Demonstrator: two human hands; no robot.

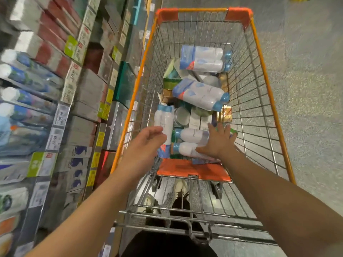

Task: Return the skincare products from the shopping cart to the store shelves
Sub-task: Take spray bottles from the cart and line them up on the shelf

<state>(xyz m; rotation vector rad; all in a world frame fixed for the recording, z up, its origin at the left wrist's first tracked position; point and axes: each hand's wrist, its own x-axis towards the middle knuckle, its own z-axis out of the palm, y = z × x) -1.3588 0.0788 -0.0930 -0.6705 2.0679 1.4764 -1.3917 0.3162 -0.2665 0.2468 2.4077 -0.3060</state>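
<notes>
Orange plastic trims the wire shopping cart [259, 52], which serves as the landmark for everything else. Nearest the camera, at the cart's handle end, both bare forearms reach in over the grey wire child-seat grid and the folded orange seat flap [193, 171]. The left hand [148, 138] sits just inside the cart's left wall with its fingers loosely curled toward a shrink-wrapped twin pack [164, 125] of white bottles that stands on end there; the fingertips are at the pack's side, but a firm grip cannot be told from this view. The right hand [218, 141] is spread flat with straight fingers, lying on a second twin pack [191, 143] of white bottles with blue caps that lies across the cart's near end. Just past these, in the middle of the basket, a round silver tin [181, 116] and some white and gold boxes are jumbled together. Farther in, a third twin pack [201, 95] lies slantwise on the pile, and a fourth twin pack [203, 59] lies beyond it, closest to the cart's far end. Left of the cart run the store shelves [61, 115], blurred, stacked with boxed products behind yellow and white price tags. Right of the cart is speckled floor [306, 89].
</notes>
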